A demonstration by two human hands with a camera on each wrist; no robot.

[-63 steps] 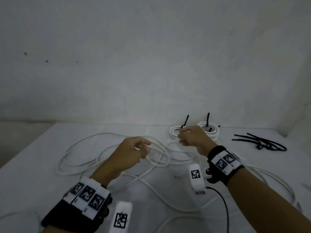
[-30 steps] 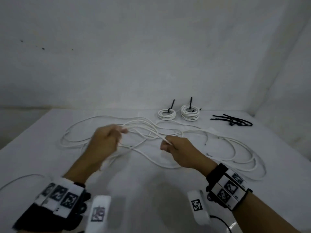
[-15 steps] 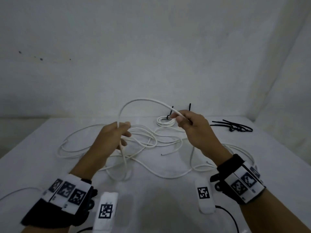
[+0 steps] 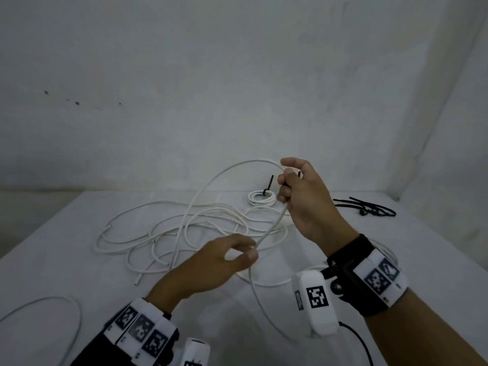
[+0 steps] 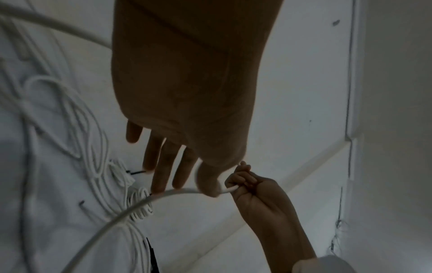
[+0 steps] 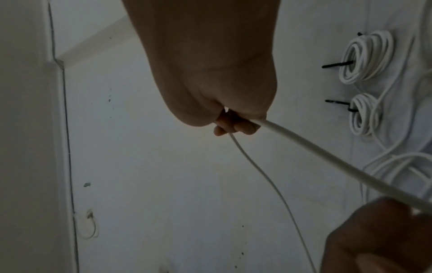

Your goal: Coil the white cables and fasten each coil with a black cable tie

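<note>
The right hand (image 4: 303, 196) has lifted the white cable (image 4: 227, 171) into a first loop; the left hand (image 4: 219, 262) pinches it lower, fingers closed.

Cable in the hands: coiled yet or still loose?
Loose. The white cable makes one open arc between the right hand and left hand; the rest sprawls on the table, no black tie on it.

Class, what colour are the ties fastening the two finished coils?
Black, on both ties; clearest in the right wrist view.
</note>
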